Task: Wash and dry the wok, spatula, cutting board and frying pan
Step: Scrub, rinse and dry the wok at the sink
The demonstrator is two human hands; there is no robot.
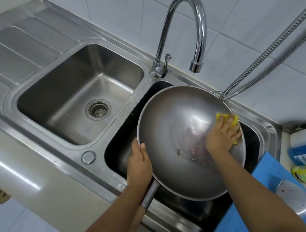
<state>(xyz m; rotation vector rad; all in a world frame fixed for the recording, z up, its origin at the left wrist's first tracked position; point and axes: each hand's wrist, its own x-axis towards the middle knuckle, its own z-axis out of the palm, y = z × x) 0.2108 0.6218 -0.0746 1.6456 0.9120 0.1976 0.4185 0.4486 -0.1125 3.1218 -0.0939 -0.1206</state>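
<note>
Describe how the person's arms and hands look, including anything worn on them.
Both forearms are bare as far as the frame shows, with no sleeves in view. The left hand and right hand wear no gloves. No rings, watch or bracelets are visible, and the fingernails look short and unpainted.

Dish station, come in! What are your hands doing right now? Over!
Left hand grips wok rim. Right hand presses yellow sponge inside wok, over right basin. Faucet dry, nothing blocking.
</note>
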